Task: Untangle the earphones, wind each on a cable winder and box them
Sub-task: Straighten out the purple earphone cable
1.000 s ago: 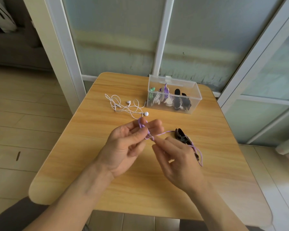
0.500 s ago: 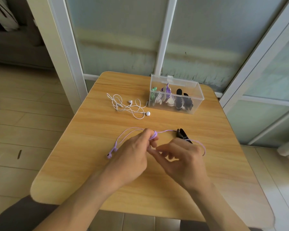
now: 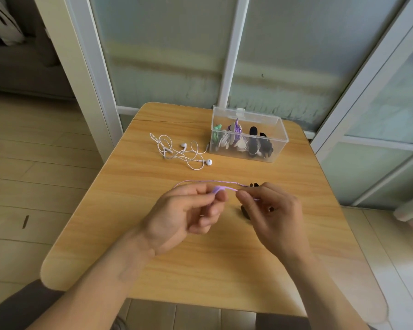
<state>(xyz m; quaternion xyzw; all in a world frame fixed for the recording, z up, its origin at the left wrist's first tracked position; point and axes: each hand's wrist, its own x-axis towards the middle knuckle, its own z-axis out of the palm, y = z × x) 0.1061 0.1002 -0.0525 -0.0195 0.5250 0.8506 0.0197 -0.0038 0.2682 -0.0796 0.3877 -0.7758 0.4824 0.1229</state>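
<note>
Hands are raised over the middle of the wooden surface (image 3: 134,234), working the purple earphones (image 3: 208,182). Left hand (image 3: 186,210) has thumb and fingers curled round a small bunch of the purple cable; right hand (image 3: 270,210) pinches the same cable at the fingertips, just beside the left. A twisted length of cable arcs from the left hand across the far side to the right hand, and appears taut. The earbuds of this set are not visible.

A dark cable winder (image 3: 246,210) shows in part beneath and behind the right hand; its exact shape cannot be made out. White earphones (image 3: 181,151) lie loose and looped on the surface, further back, just beside the clear box (image 3: 248,136). The box stands open-topped at the far side and holds several wound sets in green, white, purple and black.

Assessment: the purple set is at the untangling stage; the white set is untouched.

Risks noted:
- Pulling the two hands apart while the strands are twisted could tighten a knot rather than free it.
- Strain at the pinch point could stress the thin cable.
- Winding before the twist is cleared could leave a bulky bundle that seats poorly in the crowded box.
</note>
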